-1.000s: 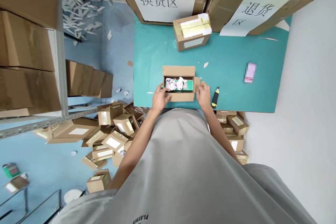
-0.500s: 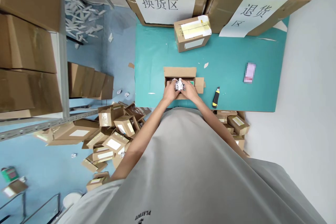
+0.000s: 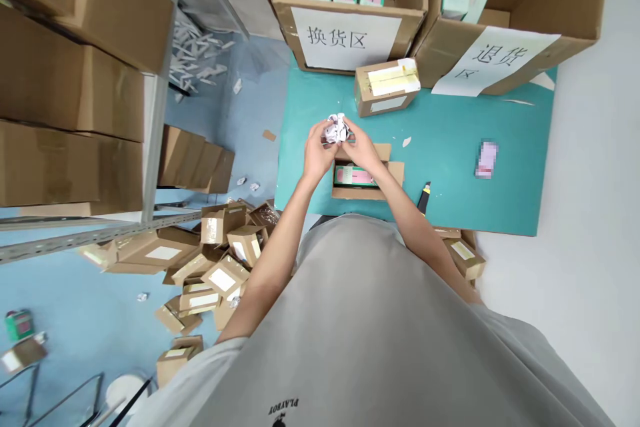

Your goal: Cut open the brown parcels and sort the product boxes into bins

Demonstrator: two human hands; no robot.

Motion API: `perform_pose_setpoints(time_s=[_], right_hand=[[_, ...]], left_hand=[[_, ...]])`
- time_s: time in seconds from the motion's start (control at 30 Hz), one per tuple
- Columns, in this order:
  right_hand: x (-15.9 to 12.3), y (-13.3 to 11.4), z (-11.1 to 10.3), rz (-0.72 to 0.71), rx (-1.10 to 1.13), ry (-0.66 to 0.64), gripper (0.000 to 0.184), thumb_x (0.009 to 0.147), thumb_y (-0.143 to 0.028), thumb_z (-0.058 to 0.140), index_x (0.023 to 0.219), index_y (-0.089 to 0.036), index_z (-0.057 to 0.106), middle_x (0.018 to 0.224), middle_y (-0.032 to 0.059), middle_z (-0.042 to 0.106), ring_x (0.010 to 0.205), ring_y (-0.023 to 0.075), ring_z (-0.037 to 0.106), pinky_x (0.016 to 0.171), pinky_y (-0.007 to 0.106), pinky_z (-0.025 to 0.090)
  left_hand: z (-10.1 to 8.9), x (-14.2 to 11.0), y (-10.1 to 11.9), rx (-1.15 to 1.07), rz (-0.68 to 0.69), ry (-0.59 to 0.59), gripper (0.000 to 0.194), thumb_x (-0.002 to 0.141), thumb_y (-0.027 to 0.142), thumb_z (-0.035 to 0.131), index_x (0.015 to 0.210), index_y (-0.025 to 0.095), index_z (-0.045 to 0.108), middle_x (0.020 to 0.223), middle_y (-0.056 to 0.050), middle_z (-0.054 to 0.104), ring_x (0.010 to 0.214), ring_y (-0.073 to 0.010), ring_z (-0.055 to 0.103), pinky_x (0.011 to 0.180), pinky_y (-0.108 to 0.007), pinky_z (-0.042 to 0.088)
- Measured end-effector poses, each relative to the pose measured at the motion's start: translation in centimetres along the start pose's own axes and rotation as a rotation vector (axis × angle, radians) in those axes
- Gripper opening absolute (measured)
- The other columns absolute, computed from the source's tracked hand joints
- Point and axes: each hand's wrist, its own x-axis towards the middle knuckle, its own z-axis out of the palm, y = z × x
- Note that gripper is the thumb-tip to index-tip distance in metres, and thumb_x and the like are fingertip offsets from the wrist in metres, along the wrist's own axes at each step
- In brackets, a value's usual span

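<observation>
A crumpled ball of white paper [image 3: 338, 128] is held between both my hands, above the far left of an open cardboard box. My left hand [image 3: 319, 150] curls round its left side, and my right hand [image 3: 363, 148] closes on it from the right. Below them the small cardboard box [image 3: 357, 193] has its flaps spread. Inside it lies a green and pink packet [image 3: 353, 175], its right end partly hidden by my right wrist. A black and yellow box cutter [image 3: 425, 199] lies on the teal table to the right, partly behind my forearm.
Two large labelled cartons [image 3: 345, 40] [image 3: 495, 60] stand at the table's back, holding green and white packets. A taped cardboard box [image 3: 387, 87] sits before them. A pixelated pink item [image 3: 487, 159] lies right. Shelves of cartons [image 3: 113, 107] and piled boxes [image 3: 220, 277] are at left.
Both hands have lifted the crumpled paper up and away from inside the open box, uncovering the green and pink packet. The view has shifted, so the table appears lower and further right.
</observation>
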Motion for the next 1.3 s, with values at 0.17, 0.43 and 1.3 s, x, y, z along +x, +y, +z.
perform_pose_setpoints(time_s=[0.17,0.43,1.3], right_hand=[[5.0,-0.9,0.5,0.092,-0.151,0.015,0.077,0.097,-0.029,0.071,0.171,-0.021,0.053,0.161,0.0135,0.068,0.146,0.0339,0.066,0.133,0.055,0.046],[-2.0,-2.0,-4.1,0.152,-0.48,0.041,0.064,0.103,-0.022,0.065,0.167,-0.019,0.056,0.164,0.0147,0.063,0.154,0.0335,0.057,0.132,0.054,0.046],[-13.0,-1.0,-10.1,0.099,-0.844,-0.328,0.049,0.086,-0.011,0.072,0.134,-0.017,0.066,0.141,0.0202,0.069,0.134,0.0399,0.06,0.113,0.051,0.049]], left_hand=[[-0.2,3.9,-0.5,0.073,-0.042,0.021,0.071,0.084,0.008,0.074,0.153,0.02,0.065,0.16,-0.016,0.064,0.147,-0.0311,0.065,0.118,-0.045,0.061],[-1.8,0.4,-0.2,0.259,-0.1,-0.132,0.076,0.093,0.016,0.071,0.166,0.023,0.054,0.177,-0.015,0.05,0.154,-0.0318,0.059,0.118,-0.048,0.059],[0.8,-5.6,2.2,0.598,0.171,-0.568,0.077,0.083,0.009,0.069,0.159,0.016,0.062,0.153,-0.022,0.065,0.151,-0.0425,0.052,0.127,-0.059,0.046]])
